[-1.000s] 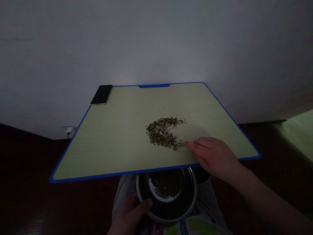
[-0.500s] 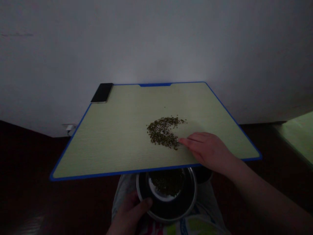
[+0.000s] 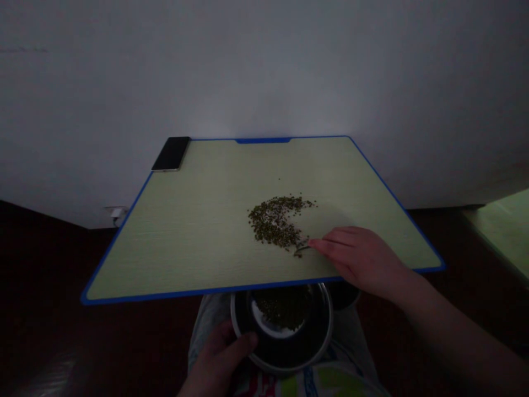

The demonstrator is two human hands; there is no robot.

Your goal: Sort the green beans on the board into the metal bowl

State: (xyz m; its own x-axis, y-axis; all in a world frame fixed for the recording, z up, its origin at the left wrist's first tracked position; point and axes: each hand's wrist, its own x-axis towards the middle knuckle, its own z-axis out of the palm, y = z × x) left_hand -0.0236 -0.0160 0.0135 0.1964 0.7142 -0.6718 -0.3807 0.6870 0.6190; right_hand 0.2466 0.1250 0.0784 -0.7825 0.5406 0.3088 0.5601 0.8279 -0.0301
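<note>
Pinching a small metal utensil [image 3: 303, 248], the right hand [image 3: 359, 259] rests just beside tiny loose green seeds [image 3: 270, 223], light and better scooped than gripped, while the left hand [image 3: 219, 353] clasps a steel bowl [image 3: 326, 331].

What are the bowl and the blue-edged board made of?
The bowl looks like stainless steel, going by its bright, polished metal rim and glossy dark inside. The board seems a matte laminate or plastic sheet with a faint wood-like grain; its blue edging looks like plastic, though the core can't be seen.
</note>
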